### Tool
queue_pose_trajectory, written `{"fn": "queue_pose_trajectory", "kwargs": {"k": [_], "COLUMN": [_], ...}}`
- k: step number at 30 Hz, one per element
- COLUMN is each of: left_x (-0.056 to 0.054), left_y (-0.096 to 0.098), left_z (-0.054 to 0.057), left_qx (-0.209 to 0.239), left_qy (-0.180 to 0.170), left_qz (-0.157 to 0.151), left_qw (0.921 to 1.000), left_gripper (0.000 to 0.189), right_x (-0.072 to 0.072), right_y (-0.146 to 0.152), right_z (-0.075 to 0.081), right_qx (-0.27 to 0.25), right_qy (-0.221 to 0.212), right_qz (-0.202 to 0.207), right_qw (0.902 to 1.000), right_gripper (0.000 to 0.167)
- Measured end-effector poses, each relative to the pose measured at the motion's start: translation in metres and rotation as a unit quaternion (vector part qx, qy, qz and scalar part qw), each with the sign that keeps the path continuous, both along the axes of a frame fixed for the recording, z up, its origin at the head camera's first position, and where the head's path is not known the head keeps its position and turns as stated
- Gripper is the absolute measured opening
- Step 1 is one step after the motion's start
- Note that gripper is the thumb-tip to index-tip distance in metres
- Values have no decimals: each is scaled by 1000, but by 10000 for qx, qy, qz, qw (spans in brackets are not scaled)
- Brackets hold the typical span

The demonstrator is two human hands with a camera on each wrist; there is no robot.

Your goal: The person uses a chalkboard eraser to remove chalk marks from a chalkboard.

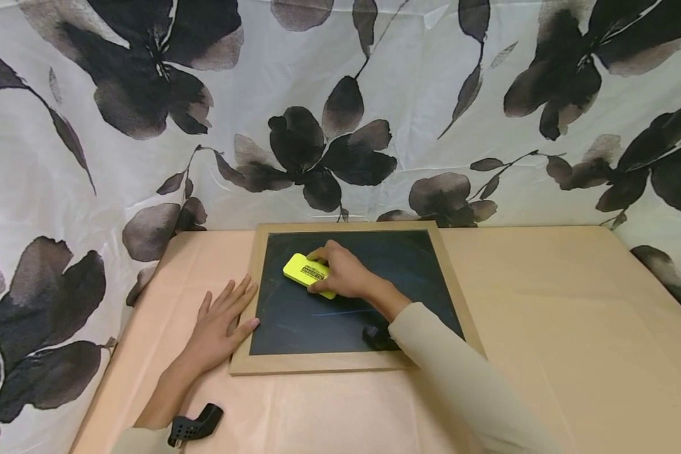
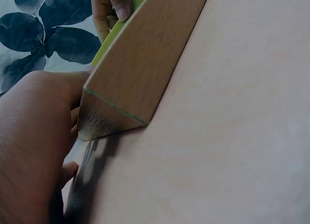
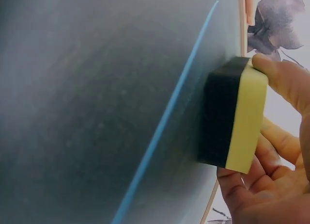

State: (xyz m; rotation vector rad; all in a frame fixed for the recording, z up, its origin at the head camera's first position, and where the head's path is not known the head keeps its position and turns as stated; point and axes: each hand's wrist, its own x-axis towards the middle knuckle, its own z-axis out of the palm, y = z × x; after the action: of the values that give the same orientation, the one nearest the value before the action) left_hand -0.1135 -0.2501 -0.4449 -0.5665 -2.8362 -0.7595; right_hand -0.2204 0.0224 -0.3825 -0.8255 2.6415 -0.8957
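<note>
A chalkboard [image 1: 352, 252] in a pale wooden frame [image 1: 329, 363] lies on the table. My right hand [image 1: 346, 271] grips a yellow magnetic board eraser [image 1: 302, 267] by its edges, over the board's left half. In the right wrist view, the dark felt side of the eraser [image 3: 249, 122] faces the board, against or very near it. A blue chalk line [image 3: 167, 112] runs across the surface beside it. My left hand [image 1: 218, 331] lies with fingers spread at the frame's left side, its thumb touching the frame; the left wrist view shows it by the frame's corner [image 2: 116, 107].
The table [image 1: 567, 328] has a peach-coloured cover. Behind it and along its left side hangs a white cloth [image 1: 431, 75] with dark flowers. A black wrist device [image 1: 195, 424] sits on the left wrist, and another dark device [image 1: 379, 338] is at the right wrist, over the board.
</note>
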Motion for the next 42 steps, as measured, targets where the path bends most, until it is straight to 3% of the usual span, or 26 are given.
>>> {"fn": "queue_pose_trajectory", "kwargs": {"k": [7,20,25,42], "left_x": [4,1,0,0], "left_y": [1,-1,-2,-1], "left_z": [1,-2,-1,-1], "left_qx": [37,52,7,62], "left_qy": [61,21,8,-3], "left_qz": [-17,-60,-69,-98], "left_qw": [10000,10000,10000,9999], "left_gripper": [65,66,66,66], "right_x": [11,19,22,22], "right_y": [15,121,152,185], "right_z": [7,17,15,-1], "right_qx": [120,130,289,240], "right_qy": [145,573,412,239], "right_qz": [195,-678,-983,-850], "right_qw": [9996,9960,9939,9958], "right_gripper": [68,65,64,65]}}
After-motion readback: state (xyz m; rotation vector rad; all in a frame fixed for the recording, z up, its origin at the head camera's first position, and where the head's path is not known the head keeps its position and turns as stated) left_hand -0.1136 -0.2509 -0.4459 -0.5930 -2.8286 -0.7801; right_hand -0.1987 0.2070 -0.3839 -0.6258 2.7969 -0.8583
